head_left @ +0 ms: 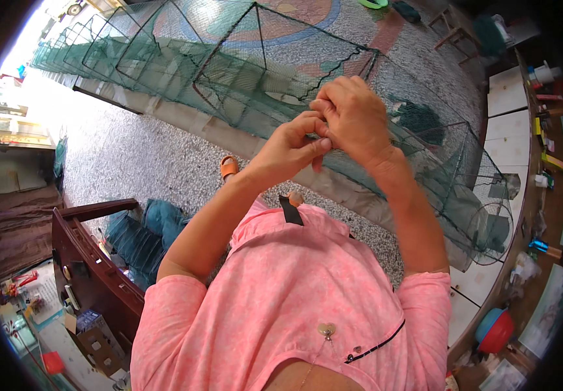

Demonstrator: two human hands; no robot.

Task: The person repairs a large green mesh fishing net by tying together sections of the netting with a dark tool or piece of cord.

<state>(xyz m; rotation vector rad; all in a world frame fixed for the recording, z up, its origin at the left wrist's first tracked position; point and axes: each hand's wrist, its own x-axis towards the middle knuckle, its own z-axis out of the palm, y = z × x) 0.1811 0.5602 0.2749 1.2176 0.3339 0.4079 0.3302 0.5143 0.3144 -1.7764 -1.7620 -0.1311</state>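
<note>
Over the near side of the long green net (pixel 164 78), the left hand (pixel 304 140) and right hand (pixel 356 120) are held together, fingers curled and tips meeting; whether a thread or a bit of mesh is pinched between them cannot be told, nor whether the net itself is touched. The net is laid out at a slant across the pebbled floor (pixel 138 150), its dark frames (pixel 226 44) already stood up and mesh already stretched over most of them, so the body is judged largely set up. A dark green mesh clump (pixel 418 122) is seen at the net's right part, bunched rather than spread; inside or behind cannot be told. What is left at the spot under the fingers is not shown. Containers: well to the near left of the net, a cardboard box (pixel 99 348) is seen with clear-wrapped items in it, exact kind unclear. Right of the net, a red bowl (pixel 498 333) is set against a blue bowl (pixel 487 324) by the counter (pixel 552 225); contents hidden. Beyond the net's far side, a bright green basin (pixel 374 3) is cut off by the view, contents not readable.
</note>
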